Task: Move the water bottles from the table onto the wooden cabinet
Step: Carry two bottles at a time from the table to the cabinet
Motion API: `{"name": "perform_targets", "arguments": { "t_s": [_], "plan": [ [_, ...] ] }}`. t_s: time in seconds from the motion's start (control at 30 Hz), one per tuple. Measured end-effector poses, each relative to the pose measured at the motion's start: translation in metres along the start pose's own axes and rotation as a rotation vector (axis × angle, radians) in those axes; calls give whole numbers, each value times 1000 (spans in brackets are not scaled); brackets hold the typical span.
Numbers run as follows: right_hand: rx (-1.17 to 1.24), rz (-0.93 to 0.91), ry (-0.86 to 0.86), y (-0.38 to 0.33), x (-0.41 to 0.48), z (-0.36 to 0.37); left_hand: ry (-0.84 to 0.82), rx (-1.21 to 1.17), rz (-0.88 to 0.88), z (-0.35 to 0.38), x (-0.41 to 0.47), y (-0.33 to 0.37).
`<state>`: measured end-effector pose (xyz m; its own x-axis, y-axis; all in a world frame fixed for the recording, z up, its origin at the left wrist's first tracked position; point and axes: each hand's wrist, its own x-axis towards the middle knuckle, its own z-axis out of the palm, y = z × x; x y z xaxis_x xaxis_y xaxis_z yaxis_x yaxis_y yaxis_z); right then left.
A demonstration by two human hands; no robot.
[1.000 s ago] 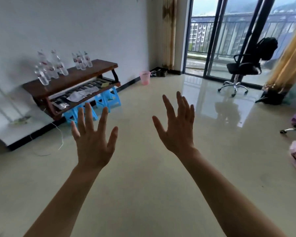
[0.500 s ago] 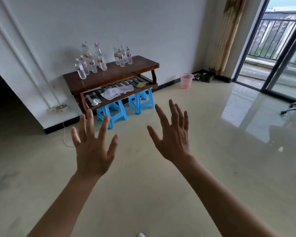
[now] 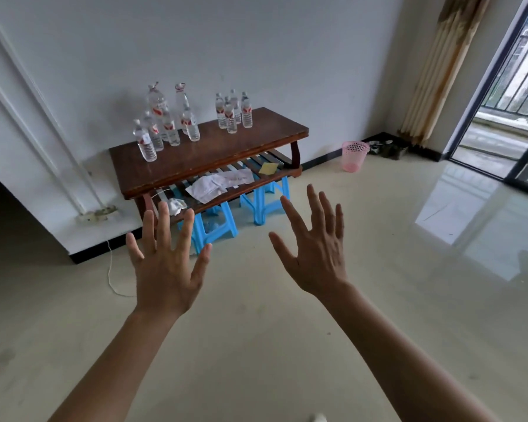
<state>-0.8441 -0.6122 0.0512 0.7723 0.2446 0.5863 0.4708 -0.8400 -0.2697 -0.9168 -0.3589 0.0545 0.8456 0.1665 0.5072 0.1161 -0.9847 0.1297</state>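
Several clear water bottles with red-and-white labels stand on a dark wooden table (image 3: 226, 147) against the white wall. One cluster of bottles (image 3: 165, 123) is at the table's left end, a smaller cluster (image 3: 233, 112) further right near the wall. My left hand (image 3: 166, 266) and my right hand (image 3: 316, 254) are both raised in front of me, fingers spread, empty, well short of the table. No wooden cabinet is in view.
The table's slatted lower shelf holds papers (image 3: 218, 184). Two blue plastic stools (image 3: 265, 199) sit under it. A pink wastebasket (image 3: 354, 155) stands by the wall to the right. A white cord (image 3: 112, 275) trails on the glossy floor. Sliding glass doors (image 3: 518, 117) are at far right.
The view has swung left and closer, bringing the table from the left edge toward the centre. Both hands stay raised and spread. The office chair has left the view.
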Motion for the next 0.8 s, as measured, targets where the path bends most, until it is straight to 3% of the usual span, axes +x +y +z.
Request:
{"name": "perform_targets", "arguments": {
  "t_s": [0.27,0.5,0.8],
  "plan": [
    [56,-44,-61,64,166,151,-60,92,-19,117,167,-24],
    [168,-114,-95,68,344,240,-5,144,-165,149,324,-66],
    [201,-196,-292,28,452,388,-105,78,-316,246,397,-171]
  ]
}}
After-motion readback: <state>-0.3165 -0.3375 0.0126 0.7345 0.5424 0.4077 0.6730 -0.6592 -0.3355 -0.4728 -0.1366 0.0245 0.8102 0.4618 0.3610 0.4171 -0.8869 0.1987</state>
